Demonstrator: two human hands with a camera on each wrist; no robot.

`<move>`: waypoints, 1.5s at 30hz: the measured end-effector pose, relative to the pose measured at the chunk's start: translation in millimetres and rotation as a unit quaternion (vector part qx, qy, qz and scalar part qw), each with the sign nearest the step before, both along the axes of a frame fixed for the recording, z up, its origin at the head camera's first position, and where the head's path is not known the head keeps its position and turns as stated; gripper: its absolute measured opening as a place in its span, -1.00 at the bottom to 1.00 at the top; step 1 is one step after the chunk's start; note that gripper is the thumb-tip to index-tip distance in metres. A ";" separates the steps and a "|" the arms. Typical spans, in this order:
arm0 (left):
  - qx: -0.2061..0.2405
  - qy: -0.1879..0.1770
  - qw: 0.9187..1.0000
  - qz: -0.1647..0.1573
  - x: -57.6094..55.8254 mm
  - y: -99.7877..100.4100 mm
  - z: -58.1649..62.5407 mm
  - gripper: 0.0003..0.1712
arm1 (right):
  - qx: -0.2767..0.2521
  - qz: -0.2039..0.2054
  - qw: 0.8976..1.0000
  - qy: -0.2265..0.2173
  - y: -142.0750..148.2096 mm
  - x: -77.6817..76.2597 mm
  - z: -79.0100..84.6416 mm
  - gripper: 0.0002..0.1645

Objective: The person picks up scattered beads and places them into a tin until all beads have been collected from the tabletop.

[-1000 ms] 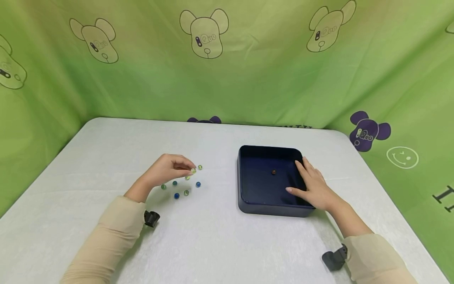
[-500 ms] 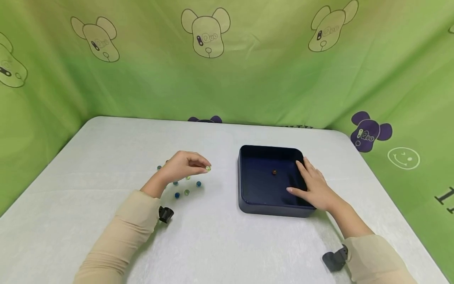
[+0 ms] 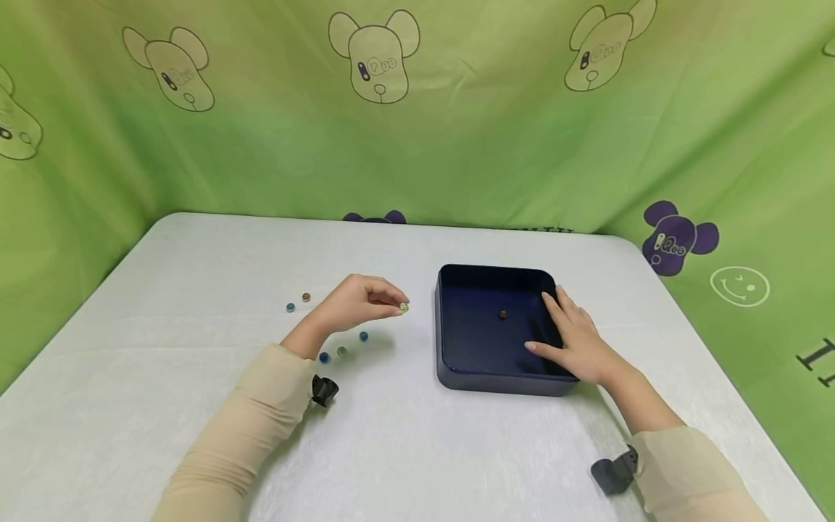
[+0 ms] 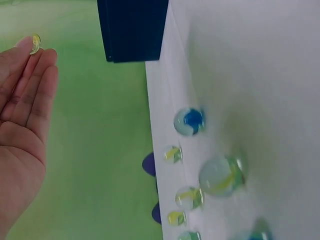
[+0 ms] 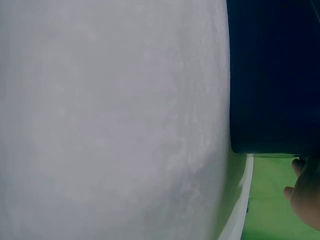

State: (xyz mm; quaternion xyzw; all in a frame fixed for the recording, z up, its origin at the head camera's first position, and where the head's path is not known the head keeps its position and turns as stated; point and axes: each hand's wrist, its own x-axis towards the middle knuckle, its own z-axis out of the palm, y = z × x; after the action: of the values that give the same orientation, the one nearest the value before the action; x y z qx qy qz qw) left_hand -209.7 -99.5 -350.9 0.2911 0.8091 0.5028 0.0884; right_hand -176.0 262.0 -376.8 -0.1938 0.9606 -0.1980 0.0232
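Green curtain (image 3: 391, 152) behind; white-covered table (image 3: 404, 449) in front. Dark blue box (image 3: 509, 385) on the table, right of centre, within reach of both hands, presumably for that reason. Its low walls would keep round things from rolling off.

Right hand (image 3: 577, 344) lies over the box's right wall, thumb and index spread wide above the inside; likely steadying it. No small thing seen in this hand.

Left hand (image 3: 362, 301) is raised left of the box, apart from it. Narrow pinch, thumb against fingertips, on one yellow-green marble (image 3: 404, 307); a tip grip probably suits something so small and slick.

Brown marble (image 3: 503, 315) alone on the box floor. Loose on the table: reddish-brown marble (image 3: 306, 297) and teal marble (image 3: 290, 307) beyond the left forearm; blue marble (image 3: 364, 336), green marble (image 3: 342, 351) and dark blue marble (image 3: 324, 357) nearer.

Hidden: left hand and forearm cover more marbles; left wrist view shows several yellow-streaked ones, some blurred, lowest cut off. Right fingers mask part of the rim. Right wrist view catches only a cropped, dim bit of hand; contact under the palm can't be told.
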 end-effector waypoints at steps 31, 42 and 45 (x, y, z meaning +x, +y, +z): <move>0.023 -0.030 0.997 -0.061 -5.2 65.8 2.6 -0.78 | 0.000 0.002 1.000 0.005 0.8 -0.1 -1.0 0.05; 0.007 0.001 0.994 -0.112 -11.6 84.5 -5.1 -0.79 | 0.004 -0.001 1.000 0.002 0.9 -0.1 -0.5 0.06; 0.000 0.001 0.993 -0.120 -13.8 89.0 -5.0 -0.79 | 0.005 -0.003 1.000 0.002 0.6 -0.3 -0.3 0.06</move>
State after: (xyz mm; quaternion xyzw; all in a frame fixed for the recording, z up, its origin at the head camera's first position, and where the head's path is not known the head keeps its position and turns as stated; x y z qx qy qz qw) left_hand -223.5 -10.4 -355.9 0.3866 0.7683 0.4886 0.1468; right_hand -176.2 262.6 -377.1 -0.1913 0.9622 -0.1927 0.0216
